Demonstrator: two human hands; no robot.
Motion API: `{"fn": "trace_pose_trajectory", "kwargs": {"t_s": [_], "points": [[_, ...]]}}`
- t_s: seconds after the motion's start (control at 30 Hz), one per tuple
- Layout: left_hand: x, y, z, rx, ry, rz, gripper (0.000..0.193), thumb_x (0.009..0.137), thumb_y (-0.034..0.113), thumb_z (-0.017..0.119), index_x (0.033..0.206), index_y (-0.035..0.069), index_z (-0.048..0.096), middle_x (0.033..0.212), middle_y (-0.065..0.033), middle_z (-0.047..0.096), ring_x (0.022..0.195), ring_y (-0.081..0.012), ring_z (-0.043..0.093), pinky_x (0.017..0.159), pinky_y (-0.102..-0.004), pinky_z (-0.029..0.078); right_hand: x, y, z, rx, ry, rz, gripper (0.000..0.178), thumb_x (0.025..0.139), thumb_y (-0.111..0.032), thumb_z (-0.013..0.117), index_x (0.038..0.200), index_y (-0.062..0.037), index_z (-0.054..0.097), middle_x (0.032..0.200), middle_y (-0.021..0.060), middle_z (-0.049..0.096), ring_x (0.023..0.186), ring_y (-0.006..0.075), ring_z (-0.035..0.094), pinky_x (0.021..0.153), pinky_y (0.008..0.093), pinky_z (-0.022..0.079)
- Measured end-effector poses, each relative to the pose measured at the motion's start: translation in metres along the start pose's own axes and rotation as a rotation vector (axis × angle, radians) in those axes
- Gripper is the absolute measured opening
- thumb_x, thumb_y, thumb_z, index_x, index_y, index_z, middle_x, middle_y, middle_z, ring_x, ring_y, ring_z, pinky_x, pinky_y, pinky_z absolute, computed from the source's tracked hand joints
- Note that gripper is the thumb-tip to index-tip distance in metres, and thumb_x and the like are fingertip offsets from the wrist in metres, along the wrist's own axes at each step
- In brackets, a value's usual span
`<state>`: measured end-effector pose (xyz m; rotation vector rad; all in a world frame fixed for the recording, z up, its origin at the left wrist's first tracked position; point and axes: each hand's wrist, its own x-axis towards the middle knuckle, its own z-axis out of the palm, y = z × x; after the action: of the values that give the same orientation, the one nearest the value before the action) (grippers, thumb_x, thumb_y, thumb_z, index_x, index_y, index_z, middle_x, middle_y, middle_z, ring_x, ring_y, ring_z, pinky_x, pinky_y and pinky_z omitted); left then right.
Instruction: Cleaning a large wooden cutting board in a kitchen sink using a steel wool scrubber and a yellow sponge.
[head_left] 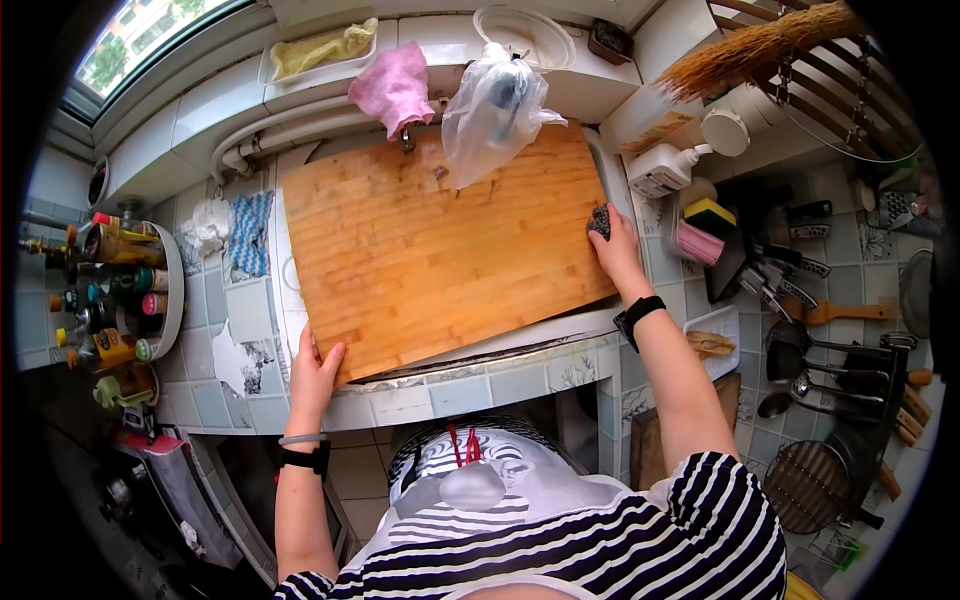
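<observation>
Over the tiled tabletop (250, 308), at 12 o'clock, sits a wooden cutting board (445, 250), the left hand (313, 372) pinching its 7 o'clock corner, the right hand (622, 250) closed round a dark scouring pad (600, 222) at 3 o'clock, scouring seemingly unfinished, how much remains unclear.

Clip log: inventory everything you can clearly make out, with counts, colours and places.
Wooden board: 1, light brown, centre.
Scrubber: 1, dark grey, at board's right edge.
Pink cloth: 1, pink, behind the board.
Plastic bag: 1, whitish, board's far edge.
Yellow cloth: 1, pale yellow, upper left.
Striped cloth: 1, blue and white, left of board.
Crumpled wad: 1, white, beside the striped cloth.
Bottles: several, mixed colours, far left.
Pump bottle: 1, white, right of board.
Sponge: 1, yellow and dark green, right.
Broom: 1, brown, top right.
Ladles: several, mostly dark, right.
Left hand: 1, bare, board's near-left corner.
Right hand: 1, bare, holding the scrubber.
</observation>
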<state>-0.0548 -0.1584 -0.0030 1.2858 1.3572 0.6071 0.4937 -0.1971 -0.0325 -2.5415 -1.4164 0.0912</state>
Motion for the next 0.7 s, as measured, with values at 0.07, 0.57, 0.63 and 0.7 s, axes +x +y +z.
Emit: {"fn": "trace_pose_trajectory", "kwargs": {"t_s": [0.07,0.57,0.63,0.7], "points": [[-0.003,0.004,-0.005,0.211,0.028,-0.089,0.056,0.091,0.013,0.066,0.139,0.000,0.040,0.119,-0.0190,0.066,0.106,-0.0249,0.066,0.088,-0.0327,0.051,-0.013,-0.046,-0.017,-0.050,0.005,0.025,0.063,0.083,-0.023,0.073,0.137,-0.0049,0.047,0.126,0.0201,0.051,0.116,0.0403,0.049,0.099,0.0437,0.042],[-0.009,0.015,0.000,0.261,0.100,-0.080,0.056,0.091,0.017,0.067,0.139,0.001,0.042,0.111,-0.0192,0.068,0.100,-0.0258,0.068,0.083,-0.0327,0.052,-0.064,-0.124,-0.011,0.315,0.029,-0.196,0.030,0.076,-0.011,0.076,0.102,-0.0039,0.065,0.100,0.0163,0.060,0.095,0.0371,0.057,0.084,0.0418,0.049],[-0.007,0.006,-0.001,0.208,0.094,-0.071,0.057,0.091,0.018,0.067,0.139,0.001,0.042,0.111,-0.0192,0.068,0.100,-0.0256,0.068,0.083,-0.0327,0.052,-0.103,-0.180,-0.006,0.490,-0.077,-0.348,0.030,0.075,-0.008,0.075,0.103,-0.0042,0.063,0.100,0.0160,0.058,0.097,0.0372,0.057,0.084,0.0420,0.049],[-0.007,0.006,-0.001,0.163,0.082,-0.061,0.057,0.091,0.018,0.067,0.139,0.001,0.042,0.110,-0.0191,0.068,0.099,-0.0254,0.068,0.083,-0.0328,0.052,-0.128,-0.205,-0.010,0.505,-0.171,-0.476,0.029,0.076,-0.007,0.074,0.103,-0.0044,0.063,0.100,0.0156,0.057,0.097,0.0367,0.056,0.084,0.0419,0.048]]}}
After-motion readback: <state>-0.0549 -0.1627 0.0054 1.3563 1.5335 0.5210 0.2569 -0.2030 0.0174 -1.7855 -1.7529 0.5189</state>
